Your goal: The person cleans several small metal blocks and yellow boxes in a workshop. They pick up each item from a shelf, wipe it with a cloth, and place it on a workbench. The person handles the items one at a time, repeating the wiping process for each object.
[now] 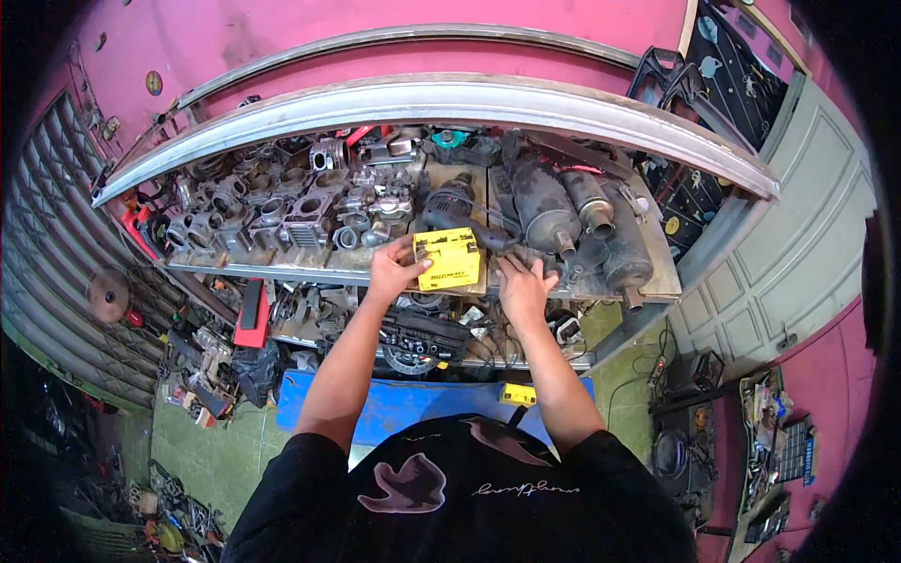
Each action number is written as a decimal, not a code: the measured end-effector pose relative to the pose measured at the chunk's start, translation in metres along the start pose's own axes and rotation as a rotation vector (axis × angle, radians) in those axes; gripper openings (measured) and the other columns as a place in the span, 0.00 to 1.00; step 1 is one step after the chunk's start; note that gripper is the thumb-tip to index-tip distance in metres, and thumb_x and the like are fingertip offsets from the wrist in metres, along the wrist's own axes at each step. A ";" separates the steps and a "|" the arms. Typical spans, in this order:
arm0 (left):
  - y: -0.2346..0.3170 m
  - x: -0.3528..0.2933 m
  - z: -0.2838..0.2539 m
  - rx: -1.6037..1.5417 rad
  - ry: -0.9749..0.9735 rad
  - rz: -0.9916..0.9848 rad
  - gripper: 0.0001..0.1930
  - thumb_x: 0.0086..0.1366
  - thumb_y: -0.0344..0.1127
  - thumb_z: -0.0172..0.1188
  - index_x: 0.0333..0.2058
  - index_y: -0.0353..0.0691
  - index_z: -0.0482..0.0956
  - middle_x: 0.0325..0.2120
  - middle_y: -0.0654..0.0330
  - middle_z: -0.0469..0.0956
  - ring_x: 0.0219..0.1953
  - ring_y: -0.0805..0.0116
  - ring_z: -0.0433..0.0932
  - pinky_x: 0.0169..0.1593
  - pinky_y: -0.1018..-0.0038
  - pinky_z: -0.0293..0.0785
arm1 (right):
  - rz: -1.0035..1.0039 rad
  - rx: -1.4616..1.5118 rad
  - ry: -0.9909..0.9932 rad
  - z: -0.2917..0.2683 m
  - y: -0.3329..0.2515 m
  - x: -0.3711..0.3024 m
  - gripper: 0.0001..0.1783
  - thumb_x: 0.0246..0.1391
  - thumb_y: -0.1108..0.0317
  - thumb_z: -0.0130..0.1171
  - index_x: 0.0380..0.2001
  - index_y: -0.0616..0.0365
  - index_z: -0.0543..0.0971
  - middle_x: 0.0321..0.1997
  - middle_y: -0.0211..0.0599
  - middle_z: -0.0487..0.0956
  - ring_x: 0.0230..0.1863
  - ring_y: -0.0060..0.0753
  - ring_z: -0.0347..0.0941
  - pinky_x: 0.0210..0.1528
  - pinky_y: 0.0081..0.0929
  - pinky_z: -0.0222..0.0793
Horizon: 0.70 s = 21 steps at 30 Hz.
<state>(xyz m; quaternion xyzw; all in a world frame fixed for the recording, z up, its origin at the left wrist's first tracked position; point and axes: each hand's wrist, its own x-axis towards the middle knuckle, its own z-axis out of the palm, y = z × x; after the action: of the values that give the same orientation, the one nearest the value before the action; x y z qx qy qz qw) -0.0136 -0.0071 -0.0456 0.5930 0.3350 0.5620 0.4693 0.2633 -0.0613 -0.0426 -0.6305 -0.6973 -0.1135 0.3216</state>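
While the yellow box (448, 259) sat at the centre of the frame on the front edge of the wooden shelf (657, 281), the left hand (391, 272) gripped its left side, fingers curled around it. Just right of the box, the right hand (523, 286) lay flat on the shelf, fingers spread. Behind the box stood a dark motor (450, 205); engine cylinders (282, 220) crowded the upper left, grey mufflers (582, 220) the upper right.

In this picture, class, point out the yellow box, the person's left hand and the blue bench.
yellow box (448, 258), head view, front face.
left hand (389, 270), head view, back of hand.
blue bench (422, 403), head view, bare top.
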 end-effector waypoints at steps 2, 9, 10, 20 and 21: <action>0.001 0.000 0.002 -0.056 0.057 -0.044 0.32 0.59 0.24 0.73 0.61 0.24 0.72 0.48 0.51 0.84 0.48 0.69 0.84 0.54 0.71 0.80 | 0.032 -0.032 -0.076 -0.006 -0.002 0.005 0.13 0.58 0.61 0.62 0.46 0.41 0.87 0.51 0.21 0.86 0.56 0.37 0.70 0.59 0.57 0.52; 0.015 -0.003 0.004 -0.007 0.065 -0.081 0.31 0.63 0.26 0.69 0.63 0.24 0.70 0.49 0.50 0.84 0.50 0.68 0.83 0.56 0.72 0.78 | 0.087 0.177 0.441 -0.021 -0.044 -0.013 0.13 0.55 0.63 0.66 0.45 0.43 0.86 0.48 0.26 0.87 0.55 0.36 0.74 0.60 0.47 0.49; 0.016 -0.003 0.006 0.001 0.063 -0.093 0.31 0.63 0.26 0.69 0.63 0.24 0.69 0.49 0.50 0.84 0.50 0.68 0.83 0.56 0.72 0.78 | 0.110 0.146 0.486 -0.020 -0.054 -0.013 0.13 0.56 0.63 0.66 0.46 0.44 0.85 0.52 0.26 0.86 0.60 0.37 0.73 0.61 0.47 0.49; 0.029 -0.001 0.002 0.056 -0.055 -0.093 0.28 0.63 0.31 0.71 0.61 0.29 0.75 0.48 0.53 0.85 0.48 0.74 0.81 0.52 0.75 0.79 | -0.180 0.077 0.442 0.074 -0.132 -0.054 0.10 0.54 0.60 0.67 0.41 0.34 0.85 0.55 0.11 0.84 0.69 0.34 0.70 0.64 0.55 0.46; 0.030 0.000 0.001 0.062 -0.051 -0.100 0.28 0.63 0.31 0.72 0.60 0.29 0.75 0.48 0.54 0.85 0.47 0.74 0.82 0.52 0.75 0.79 | -0.211 0.096 0.474 0.065 -0.126 -0.049 0.10 0.55 0.61 0.67 0.41 0.34 0.85 0.54 0.10 0.84 0.70 0.35 0.69 0.63 0.56 0.46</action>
<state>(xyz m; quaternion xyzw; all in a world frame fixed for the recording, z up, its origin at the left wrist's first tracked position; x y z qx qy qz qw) -0.0170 -0.0175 -0.0178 0.6039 0.3695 0.5119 0.4866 0.1239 -0.0870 -0.0904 -0.4943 -0.6690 -0.2577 0.4917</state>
